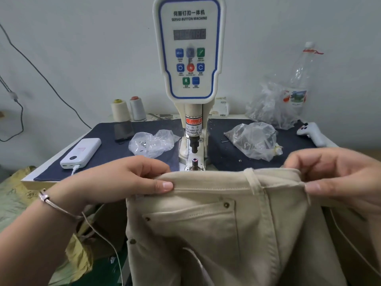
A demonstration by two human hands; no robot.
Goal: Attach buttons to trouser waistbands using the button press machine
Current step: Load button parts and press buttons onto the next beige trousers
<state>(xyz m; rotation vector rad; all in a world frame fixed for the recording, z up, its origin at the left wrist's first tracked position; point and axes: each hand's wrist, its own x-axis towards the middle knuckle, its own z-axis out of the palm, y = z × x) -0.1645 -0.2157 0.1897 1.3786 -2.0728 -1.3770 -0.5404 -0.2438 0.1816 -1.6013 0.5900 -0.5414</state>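
Both hands hold the trousers up by the waistband. Left hand pinches the band near its left end, thumb on top. Right hand pinches it at the right, past the belt loop. The band runs side to side between them, pulled flat. It sits just in front of the machine on the bench. The little post under the punch is right behind the band's top edge, nearer the left hand. I think the band must go forward onto that post.
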